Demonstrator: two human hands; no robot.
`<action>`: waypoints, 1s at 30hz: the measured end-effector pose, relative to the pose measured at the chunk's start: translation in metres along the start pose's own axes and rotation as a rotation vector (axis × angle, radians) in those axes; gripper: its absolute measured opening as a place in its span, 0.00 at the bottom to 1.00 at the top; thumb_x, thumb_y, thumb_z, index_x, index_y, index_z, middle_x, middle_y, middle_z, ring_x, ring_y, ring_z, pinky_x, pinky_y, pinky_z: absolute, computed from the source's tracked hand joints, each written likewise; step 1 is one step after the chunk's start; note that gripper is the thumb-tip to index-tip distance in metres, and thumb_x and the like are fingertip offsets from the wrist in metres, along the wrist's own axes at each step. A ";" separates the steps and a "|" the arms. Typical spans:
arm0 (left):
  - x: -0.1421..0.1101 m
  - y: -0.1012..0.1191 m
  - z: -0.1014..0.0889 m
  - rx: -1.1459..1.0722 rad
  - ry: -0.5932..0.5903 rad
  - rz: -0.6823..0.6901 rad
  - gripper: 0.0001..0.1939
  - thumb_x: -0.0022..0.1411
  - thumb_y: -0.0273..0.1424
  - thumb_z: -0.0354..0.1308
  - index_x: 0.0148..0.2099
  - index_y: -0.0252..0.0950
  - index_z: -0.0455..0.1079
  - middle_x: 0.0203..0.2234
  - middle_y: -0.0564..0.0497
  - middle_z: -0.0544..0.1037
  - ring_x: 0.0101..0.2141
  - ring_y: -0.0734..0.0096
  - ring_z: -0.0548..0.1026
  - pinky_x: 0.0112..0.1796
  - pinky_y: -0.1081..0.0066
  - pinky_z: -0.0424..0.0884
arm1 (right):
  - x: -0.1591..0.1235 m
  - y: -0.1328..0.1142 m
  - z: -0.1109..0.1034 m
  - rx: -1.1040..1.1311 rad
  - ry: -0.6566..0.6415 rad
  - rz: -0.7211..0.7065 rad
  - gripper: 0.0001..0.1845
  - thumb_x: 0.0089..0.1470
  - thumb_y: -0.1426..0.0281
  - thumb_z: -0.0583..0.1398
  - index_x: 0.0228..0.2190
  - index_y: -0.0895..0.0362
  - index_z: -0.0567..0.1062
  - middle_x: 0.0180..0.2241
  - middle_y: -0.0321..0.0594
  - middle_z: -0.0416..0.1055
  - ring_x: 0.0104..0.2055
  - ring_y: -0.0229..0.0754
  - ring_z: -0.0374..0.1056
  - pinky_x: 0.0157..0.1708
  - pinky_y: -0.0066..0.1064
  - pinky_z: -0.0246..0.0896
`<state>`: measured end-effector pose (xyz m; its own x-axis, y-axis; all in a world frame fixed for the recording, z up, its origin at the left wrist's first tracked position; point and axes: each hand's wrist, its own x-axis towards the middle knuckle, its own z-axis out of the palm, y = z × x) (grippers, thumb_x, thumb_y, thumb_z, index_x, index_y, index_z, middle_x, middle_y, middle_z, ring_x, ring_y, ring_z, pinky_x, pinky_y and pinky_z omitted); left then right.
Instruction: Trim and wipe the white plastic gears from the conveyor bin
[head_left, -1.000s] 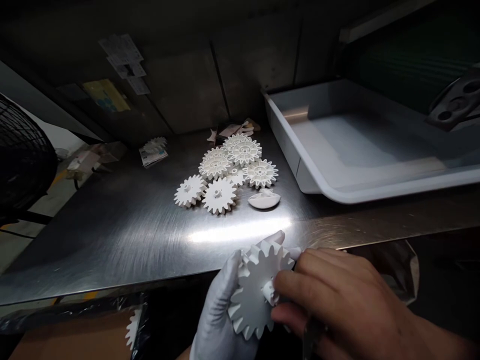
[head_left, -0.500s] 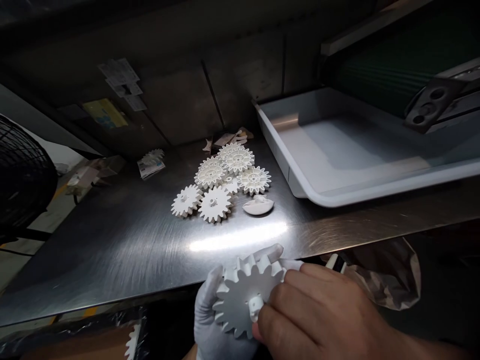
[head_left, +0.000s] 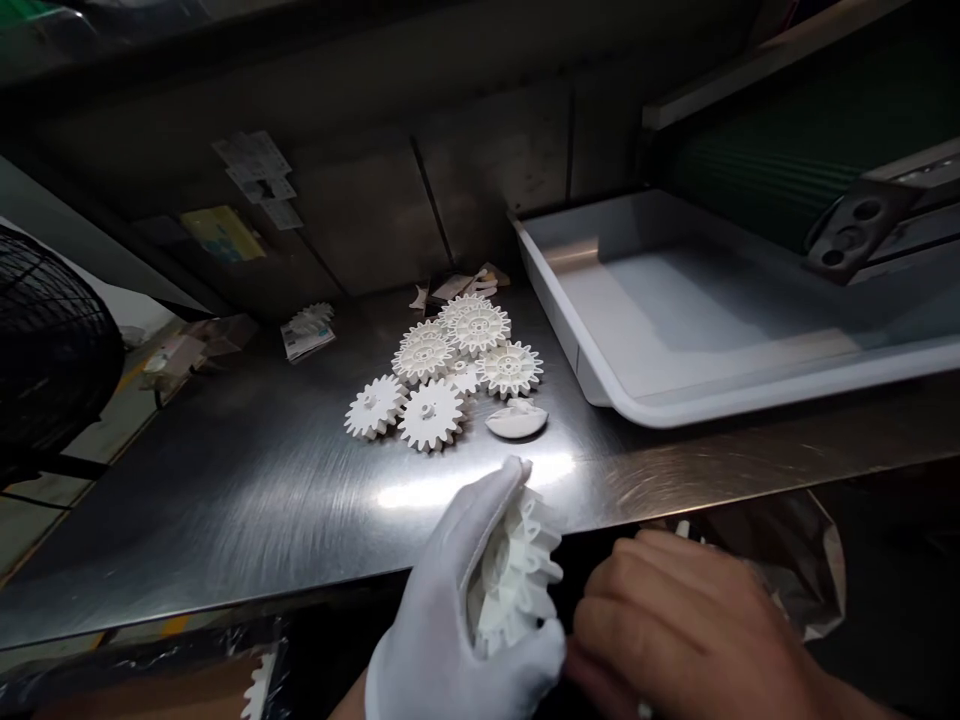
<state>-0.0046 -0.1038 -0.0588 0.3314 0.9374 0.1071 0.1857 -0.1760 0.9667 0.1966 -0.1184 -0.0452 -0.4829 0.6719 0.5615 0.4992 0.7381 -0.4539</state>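
My left hand (head_left: 450, 610), in a white glove, is closed round a white plastic gear (head_left: 521, 575) just past the table's front edge. The gear is turned edge-on, teeth facing right. Just to the right, my bare right hand (head_left: 675, 620) is curled with the knuckles up, apart from the gear. A small pale tip shows behind its knuckles, but what the fingers hold is hidden. Several more white gears (head_left: 431, 413) lie in a cluster on the metal table (head_left: 247, 500). Near them rests a pale, boat-shaped piece (head_left: 517, 419) that I cannot identify.
A large white tray (head_left: 585, 350) stands on the right, below a green conveyor belt (head_left: 750, 170). Paper scraps (head_left: 307, 342) and another gear lie at the back left. A black fan (head_left: 52, 350) is at far left. A lined box (head_left: 150, 690) sits below the table, a brown bag (head_left: 817, 560) at right.
My left hand has turned the gear from face-on to edge-on and raised it slightly. My right hand has moved off the gear's hub, to the right.
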 end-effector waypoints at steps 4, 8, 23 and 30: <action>0.004 0.006 0.001 0.655 0.107 0.365 0.51 0.56 0.39 0.66 0.72 0.33 0.41 0.54 0.35 0.69 0.49 0.50 0.73 0.48 0.55 0.72 | -0.018 0.014 -0.003 0.052 -0.030 0.173 0.08 0.65 0.72 0.57 0.31 0.55 0.70 0.25 0.34 0.68 0.25 0.39 0.63 0.25 0.32 0.53; 0.003 0.010 -0.001 0.927 0.182 0.503 0.56 0.56 0.41 0.65 0.72 0.26 0.34 0.50 0.33 0.71 0.50 0.46 0.70 0.44 0.55 0.71 | -0.030 0.023 -0.004 0.052 -0.082 0.282 0.06 0.65 0.69 0.58 0.33 0.53 0.68 0.26 0.32 0.66 0.25 0.39 0.64 0.26 0.31 0.55; -0.010 0.012 -0.013 0.406 0.283 0.192 0.58 0.44 0.29 0.75 0.71 0.48 0.47 0.56 0.49 0.72 0.55 0.50 0.69 0.58 0.64 0.60 | 0.005 0.066 0.021 -0.381 -0.323 0.363 0.21 0.58 0.81 0.54 0.49 0.53 0.72 0.40 0.44 0.69 0.43 0.53 0.67 0.43 0.48 0.65; -0.017 -0.016 -0.053 -1.137 0.230 -0.353 0.21 0.71 0.38 0.48 0.60 0.38 0.70 0.50 0.44 0.79 0.55 0.54 0.73 0.58 0.57 0.66 | 0.024 0.068 0.033 -0.408 -0.188 0.348 0.16 0.61 0.77 0.54 0.50 0.58 0.70 0.46 0.48 0.69 0.49 0.52 0.66 0.46 0.42 0.68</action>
<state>-0.0620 -0.1013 -0.0634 0.2333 0.9323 -0.2763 -0.7242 0.3562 0.5905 0.1954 -0.0505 -0.0856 -0.3415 0.8982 0.2769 0.8713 0.4130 -0.2651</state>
